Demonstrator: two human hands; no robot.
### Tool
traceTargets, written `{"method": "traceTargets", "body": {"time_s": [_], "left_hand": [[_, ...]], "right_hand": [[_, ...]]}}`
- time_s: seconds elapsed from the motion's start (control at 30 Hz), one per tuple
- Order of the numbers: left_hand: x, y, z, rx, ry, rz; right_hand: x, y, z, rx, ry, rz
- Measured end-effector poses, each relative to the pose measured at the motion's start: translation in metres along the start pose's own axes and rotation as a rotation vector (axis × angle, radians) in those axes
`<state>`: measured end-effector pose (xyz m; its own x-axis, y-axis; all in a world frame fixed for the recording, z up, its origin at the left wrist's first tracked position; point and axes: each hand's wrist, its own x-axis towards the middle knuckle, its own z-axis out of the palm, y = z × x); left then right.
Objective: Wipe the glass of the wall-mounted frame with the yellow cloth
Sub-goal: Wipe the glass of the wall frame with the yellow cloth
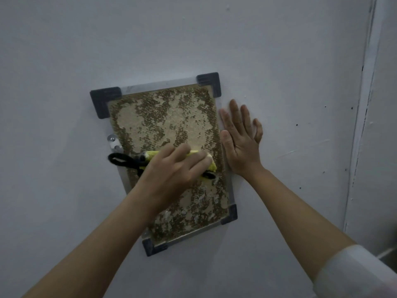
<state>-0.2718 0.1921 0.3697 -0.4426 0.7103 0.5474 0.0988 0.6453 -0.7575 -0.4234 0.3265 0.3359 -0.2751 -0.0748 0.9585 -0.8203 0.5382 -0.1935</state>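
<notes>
The wall-mounted frame hangs tilted on a pale wall, with dark corner pieces and a speckled brown-and-tan sheet behind its glass. My left hand presses the yellow cloth flat against the glass at mid-height. A black cord loop trails from the cloth to the left, over the frame's left edge. Most of the cloth is hidden under my fingers. My right hand lies flat with fingers spread on the wall, touching the frame's right edge.
A small metal bracket sits on the frame's left edge. A vertical seam or door jamb with chipped paint runs down the wall at the far right. Bare wall surrounds the frame.
</notes>
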Motion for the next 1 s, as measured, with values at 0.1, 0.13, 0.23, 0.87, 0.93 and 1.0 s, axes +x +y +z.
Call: {"method": "traceTargets", "body": {"time_s": [0.1,0.13,0.23,0.87,0.93,1.0], "left_hand": [[0.000,-0.007,0.002,0.001,0.054,-0.126],[0.001,-0.007,0.004,0.005,0.066,-0.153],[0.007,-0.001,0.008,0.007,0.109,-0.205],[0.013,-0.004,0.004,-0.010,0.091,-0.247],[0.020,0.000,0.005,0.010,0.082,-0.285],[0.025,0.006,0.007,-0.009,0.073,-0.290]], "right_hand": [[0.000,-0.001,0.000,0.006,0.007,0.005],[0.000,-0.001,0.000,0.004,0.010,0.005],[0.001,0.000,0.001,-0.001,0.010,0.008],[-0.001,0.000,0.004,0.023,0.017,0.010],[-0.001,0.000,0.005,0.031,0.021,0.006],[-0.001,0.001,0.006,0.024,0.027,0.000]]}}
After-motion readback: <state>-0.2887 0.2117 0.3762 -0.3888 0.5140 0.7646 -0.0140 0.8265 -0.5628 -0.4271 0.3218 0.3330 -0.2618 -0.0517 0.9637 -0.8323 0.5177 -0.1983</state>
